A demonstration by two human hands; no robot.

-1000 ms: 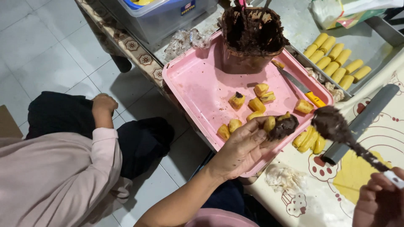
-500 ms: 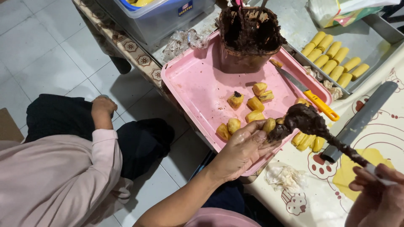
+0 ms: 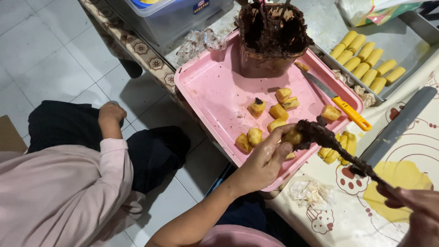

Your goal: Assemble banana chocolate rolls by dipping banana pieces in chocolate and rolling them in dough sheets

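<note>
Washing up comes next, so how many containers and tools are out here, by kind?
Pink plastic tray: 1
Brown tub of chocolate paste: 1
Clear plastic storage box: 1
Metal baking tray: 1
Yellow-handled knife: 1
Chocolate-coated spoon, held by the right hand: 1
Long grey bar: 1
Total: 7
The left hand holds a yellow pastry piece, not counted.

Pale grey tiled floor (image 3: 50, 50) at nine to eleven o'clock, patterned table edge (image 3: 141, 50) running diagonally at twelve o'clock, cartoon-printed tablecloth (image 3: 411, 142) at four o'clock, soft even light
</note>
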